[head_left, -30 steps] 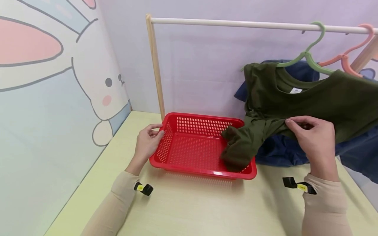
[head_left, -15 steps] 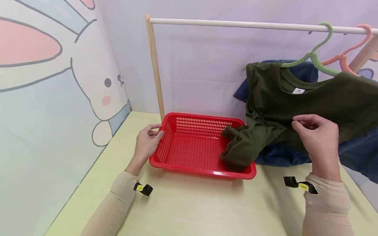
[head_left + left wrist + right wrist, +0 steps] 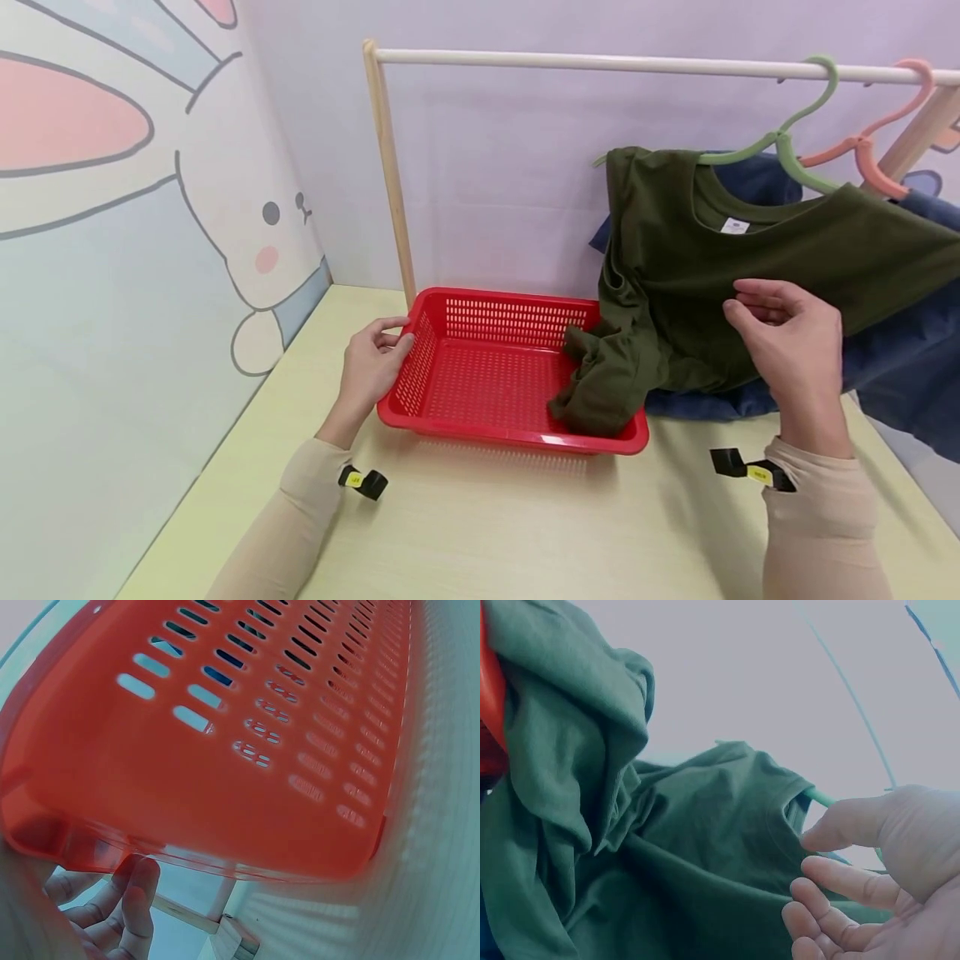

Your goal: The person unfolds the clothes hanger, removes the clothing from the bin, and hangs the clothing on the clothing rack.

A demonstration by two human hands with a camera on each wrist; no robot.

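A red plastic basket (image 3: 510, 435) sits on the table. My left hand (image 3: 372, 364) grips its left rim, with fingers curled at the edge in the left wrist view. From a green hanger (image 3: 780, 137) hangs a dark green T-shirt (image 3: 675, 242), its lower left part bunched inside the basket's right end. My right hand (image 3: 798, 333) hovers in front of the shirt's chest, fingers loosely bent and thumb apart from them, with nothing held. In the right wrist view a gap shows between thumb and index fingertip, and the shirt (image 3: 705, 817) lies beyond.
A white rail (image 3: 562, 60) on a wooden post (image 3: 390, 167) runs along the back. Behind the T-shirt, a dark blue garment (image 3: 900, 383) hangs with a pink hanger (image 3: 873, 158). A printed rabbit wall (image 3: 112, 333) borders the left side.
My right hand has let go of the pinched shirt cloth, which now falls looser. Shirt and green hanger first swung right, then back left. My left hand stays on the basket.
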